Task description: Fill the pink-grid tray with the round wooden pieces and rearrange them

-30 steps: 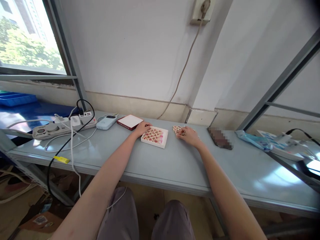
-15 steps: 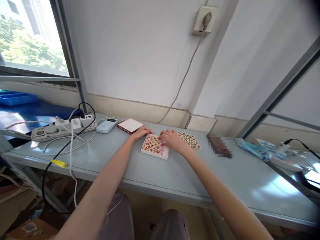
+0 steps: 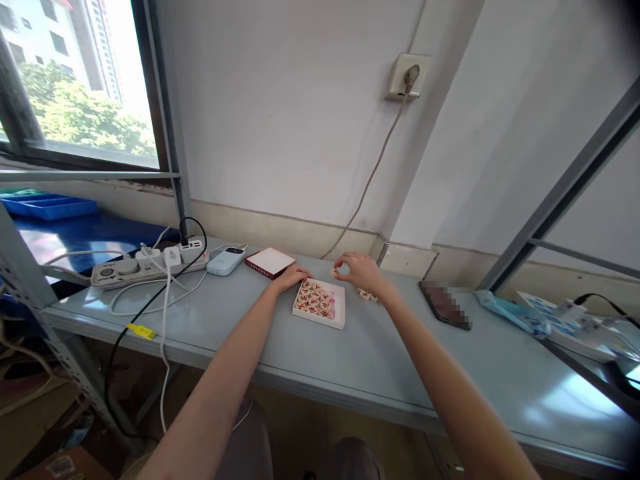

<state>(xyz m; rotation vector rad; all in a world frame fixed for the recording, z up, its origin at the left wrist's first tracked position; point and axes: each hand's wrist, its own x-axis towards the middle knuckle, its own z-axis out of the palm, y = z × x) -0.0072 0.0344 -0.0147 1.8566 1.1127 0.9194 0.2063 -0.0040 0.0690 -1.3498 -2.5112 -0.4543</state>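
A white open box holds several round xiangqi pieces with red characters, set in rows; its right side shows a pink-printed strip of bare bottom. My left hand lies at the box's far left corner, its fingers closed around that edge. Above and beyond the box's far right corner, my right hand pinches one xiangqi piece between thumb and fingertips. More pieces lie on the table under and behind my right hand, partly hidden by it.
Behind my left hand lies a dark red box lid, pale inside facing up. Further left are a light blue power bank and a power strip with tangled cables. A blurred phone-like object lies right; a wall stands behind.
My right hand has lifted away from the box toward the back right and now shows a piece in its pinch. My left hand stays at the box corner. The camera view has shifted.
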